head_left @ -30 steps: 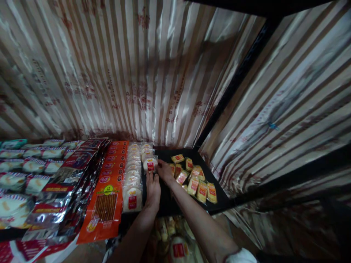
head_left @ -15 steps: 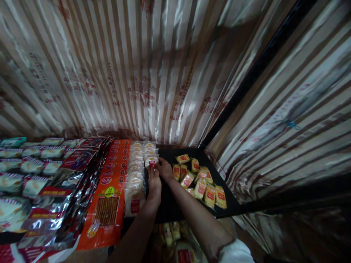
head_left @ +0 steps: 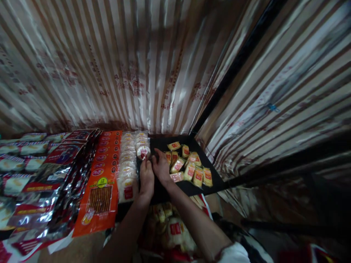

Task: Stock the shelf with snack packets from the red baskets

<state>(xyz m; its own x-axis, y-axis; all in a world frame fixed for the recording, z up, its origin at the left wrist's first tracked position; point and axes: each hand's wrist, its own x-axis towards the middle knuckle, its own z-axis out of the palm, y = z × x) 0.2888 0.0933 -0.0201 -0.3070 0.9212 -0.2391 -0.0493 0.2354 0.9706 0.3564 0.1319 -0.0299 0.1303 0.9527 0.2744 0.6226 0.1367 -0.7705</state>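
My left hand (head_left: 147, 178) reaches over the black shelf with its fingers stretched out. Its fingertips lie just below the front round white packaged cake (head_left: 143, 152) in the shorter row; whether they touch it I cannot tell. Close on its right is my right hand (head_left: 161, 167), fingers loosely bent and apart, with nothing visible in them. A longer row of overlapping white packaged cakes (head_left: 128, 157) runs along the left of my left hand. Several small yellow packaged cakes (head_left: 189, 171) lie scattered to the right of my right hand.
Orange snack packs (head_left: 100, 197) and dark red snack bags (head_left: 59, 164) overlap further left, with white bread packs (head_left: 34, 147) beyond. Below the shelf edge sits a pile of packaged cakes (head_left: 175, 230). Striped sheeting (head_left: 137, 65) hangs behind, and a black pole (head_left: 227, 80) slants at the corner.
Both hands have drawn back from the front round cake toward me, and the right hand's fingers have come off it. The view has shifted, showing more of the pile below.
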